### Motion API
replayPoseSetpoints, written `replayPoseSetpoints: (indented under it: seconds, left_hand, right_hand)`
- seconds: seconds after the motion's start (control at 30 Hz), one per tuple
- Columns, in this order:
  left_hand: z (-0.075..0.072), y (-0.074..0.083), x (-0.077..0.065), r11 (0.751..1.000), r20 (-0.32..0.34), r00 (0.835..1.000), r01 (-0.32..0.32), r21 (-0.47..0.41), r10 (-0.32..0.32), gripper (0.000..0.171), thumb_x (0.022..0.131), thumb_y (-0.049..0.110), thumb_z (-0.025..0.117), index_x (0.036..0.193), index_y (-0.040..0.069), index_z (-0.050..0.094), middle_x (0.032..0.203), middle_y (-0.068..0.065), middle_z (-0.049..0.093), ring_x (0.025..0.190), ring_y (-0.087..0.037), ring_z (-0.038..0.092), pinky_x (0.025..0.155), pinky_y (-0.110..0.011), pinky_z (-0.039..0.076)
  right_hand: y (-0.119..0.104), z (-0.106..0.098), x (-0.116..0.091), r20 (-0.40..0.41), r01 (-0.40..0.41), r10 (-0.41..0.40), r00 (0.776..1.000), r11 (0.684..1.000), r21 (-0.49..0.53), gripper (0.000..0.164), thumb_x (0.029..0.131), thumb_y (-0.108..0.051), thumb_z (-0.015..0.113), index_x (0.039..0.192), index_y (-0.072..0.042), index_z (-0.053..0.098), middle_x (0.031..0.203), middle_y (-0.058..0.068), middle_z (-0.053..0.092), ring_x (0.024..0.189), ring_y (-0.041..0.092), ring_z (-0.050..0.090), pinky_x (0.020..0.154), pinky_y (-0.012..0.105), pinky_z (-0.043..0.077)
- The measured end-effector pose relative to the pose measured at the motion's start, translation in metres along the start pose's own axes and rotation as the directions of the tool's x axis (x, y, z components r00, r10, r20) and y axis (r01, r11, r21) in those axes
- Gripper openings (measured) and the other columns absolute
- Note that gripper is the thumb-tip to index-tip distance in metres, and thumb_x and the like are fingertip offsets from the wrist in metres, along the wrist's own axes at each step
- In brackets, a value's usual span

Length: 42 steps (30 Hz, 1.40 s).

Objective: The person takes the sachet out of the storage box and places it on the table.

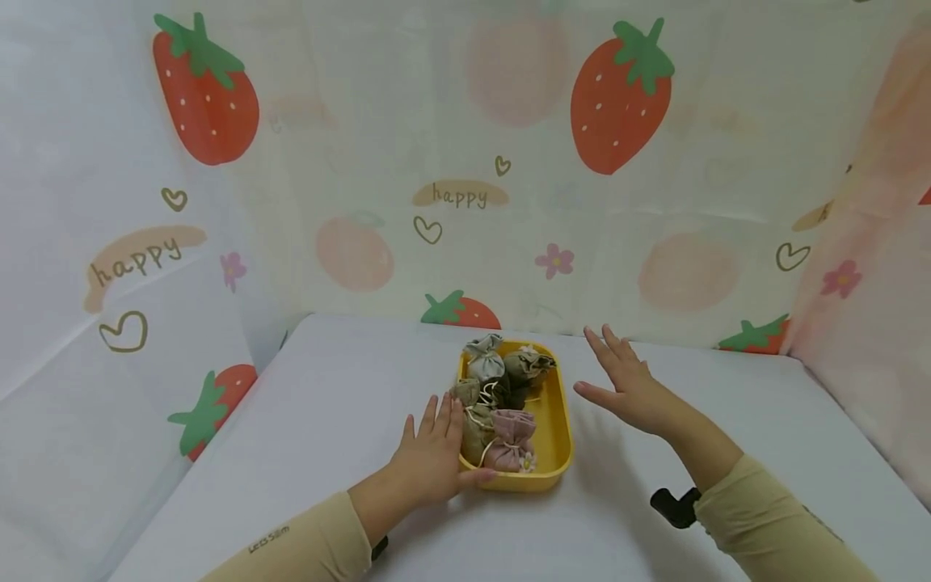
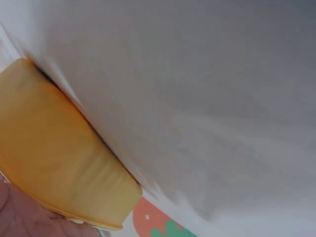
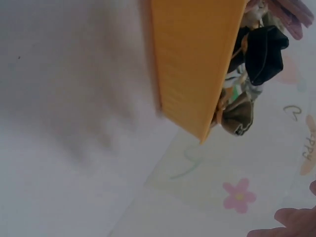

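A yellow tray [image 1: 520,483] stood on a white bench [image 1: 349,388], filled along its left side with small drawstring cloth pouches [image 1: 512,432], pink nearest, pale grey at the far left. The left hand [image 1: 432,461] lay straight-fingered at the tray's left rim; the right hand [image 1: 631,394], fingers spread, hovered beyond its right side, holding nothing.

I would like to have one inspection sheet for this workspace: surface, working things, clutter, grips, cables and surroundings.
Surface: white table with soft shadows.
Job's things: yellow tray on the table, holding several small cloth pouches, including a pink pouch at its near end.
Clutter: nothing seen.
Grips: left hand at the tray's left side, fingers extended, exact contact unclear; right hand hovers right of the tray, apart, fingers extended.
Cables: nothing seen.
Surroundings: backdrop printed with strawberries, hearts, flowers and "happy".
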<state>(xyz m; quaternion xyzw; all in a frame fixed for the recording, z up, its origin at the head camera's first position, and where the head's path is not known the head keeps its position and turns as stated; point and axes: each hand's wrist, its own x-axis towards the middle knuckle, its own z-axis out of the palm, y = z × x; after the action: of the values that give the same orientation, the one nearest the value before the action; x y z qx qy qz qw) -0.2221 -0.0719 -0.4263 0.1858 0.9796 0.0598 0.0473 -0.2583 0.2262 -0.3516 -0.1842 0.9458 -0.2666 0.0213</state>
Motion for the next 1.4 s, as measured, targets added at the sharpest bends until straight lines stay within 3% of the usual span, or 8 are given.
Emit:
replayPoseSetpoints:
  seconds: [0.23, 0.37, 0.57, 0.7, 0.83, 0.97, 1.17, 1.4]
  left_hand:
    - [-0.002, 0.000, 0.000, 1.000, -0.004, 1.000, -0.002, 0.026, 0.002, 0.109, 0.074, 0.082, 0.026, 0.147, 0.003, 0.006, 0.152, -0.016, -0.002, 0.139, -0.033, -0.004, 0.104, -0.059, 0.011]
    - [-0.004, 0.001, -0.001, 1.000, -0.001, 1.000, -0.003, 0.016, 0.003, 0.109, 0.074, 0.081, 0.028, 0.147, 0.002, 0.008, 0.152, -0.016, -0.001, 0.139, -0.033, -0.004, 0.104, -0.060, 0.011]
    - [-0.005, 0.001, -0.002, 1.000, -0.001, 1.000, -0.001, 0.008, 0.001, 0.109, 0.074, 0.082, 0.029, 0.146, 0.002, 0.009, 0.152, -0.016, 0.000, 0.139, -0.033, -0.003, 0.104, -0.059, 0.012]
    - [-0.003, 0.000, -0.001, 1.000, -0.008, 1.000, -0.004, 0.020, 0.004, 0.109, 0.074, 0.082, 0.027, 0.147, 0.003, 0.009, 0.152, -0.016, 0.000, 0.139, -0.033, -0.002, 0.104, -0.059, 0.013]
    - [-0.003, 0.000, 0.000, 1.000, -0.012, 1.000, -0.010, 0.023, 0.010, 0.109, 0.074, 0.082, 0.026, 0.146, 0.002, 0.009, 0.152, -0.017, 0.001, 0.139, -0.034, -0.001, 0.103, -0.060, 0.013]
    - [-0.003, 0.001, -0.001, 1.000, -0.006, 1.000, -0.006, 0.019, 0.006, 0.109, 0.074, 0.082, 0.027, 0.146, 0.002, 0.009, 0.152, -0.016, 0.000, 0.139, -0.034, -0.001, 0.103, -0.060, 0.013]
    - [-0.003, 0.001, 0.000, 1.000, -0.005, 1.000, -0.004, 0.019, 0.004, 0.110, 0.073, 0.082, 0.027, 0.146, 0.002, 0.008, 0.152, -0.016, 0.000, 0.138, -0.033, -0.003, 0.104, -0.060, 0.013]
    - [-0.001, 0.000, 0.001, 1.000, -0.008, 1.000, -0.008, 0.019, 0.009, 0.110, 0.074, 0.082, 0.027, 0.147, 0.002, 0.008, 0.152, -0.016, -0.001, 0.138, -0.034, -0.003, 0.103, -0.060, 0.013]
  right_hand:
    - [-0.007, 0.004, 0.001, 0.022, 0.018, -0.023, 0.999, 0.983, 0.184, 0.078, 0.089, -0.049, 0.051, 0.147, -0.033, 0.002, 0.154, 0.008, -0.001, 0.138, 0.037, 0.002, 0.099, 0.067, 0.009]
    - [-0.009, 0.007, 0.000, 0.038, 0.013, -0.027, 0.999, 0.946, 0.325, 0.078, 0.088, -0.043, 0.056, 0.147, -0.034, 0.007, 0.153, 0.010, 0.008, 0.137, 0.038, 0.010, 0.102, 0.061, 0.014]
    - [-0.010, 0.013, -0.001, 0.084, 0.027, -0.076, 0.994, 0.878, 0.478, 0.073, 0.086, -0.035, 0.062, 0.146, -0.029, 0.020, 0.147, 0.012, 0.029, 0.133, 0.036, 0.027, 0.097, 0.053, 0.033]
    - [-0.010, 0.018, 0.001, 0.096, 0.076, -0.143, 0.985, 0.862, 0.501, 0.061, 0.086, -0.029, 0.064, 0.140, -0.017, 0.037, 0.137, 0.012, 0.044, 0.127, 0.034, 0.039, 0.094, 0.046, 0.040]
    - [-0.010, 0.025, 0.004, 0.108, 0.113, -0.191, 0.976, 0.858, 0.501, 0.053, 0.085, -0.026, 0.066, 0.132, -0.011, 0.047, 0.130, 0.010, 0.052, 0.122, 0.031, 0.045, 0.098, 0.044, 0.037]
    - [-0.012, 0.032, 0.006, 0.124, 0.132, -0.225, 0.966, 0.849, 0.512, 0.054, 0.084, -0.023, 0.067, 0.131, -0.005, 0.048, 0.128, 0.013, 0.053, 0.121, 0.033, 0.046, 0.099, 0.047, 0.034]
    - [-0.017, 0.040, 0.007, 0.176, 0.111, -0.233, 0.956, 0.848, 0.518, 0.054, 0.085, -0.020, 0.065, 0.132, 0.000, 0.045, 0.127, 0.017, 0.053, 0.118, 0.033, 0.048, 0.093, 0.037, 0.042]
    - [-0.024, 0.044, 0.009, 0.218, 0.110, -0.240, 0.946, 0.870, 0.481, 0.051, 0.085, -0.016, 0.065, 0.130, 0.001, 0.048, 0.126, 0.017, 0.053, 0.115, 0.028, 0.053, 0.093, 0.045, 0.040]
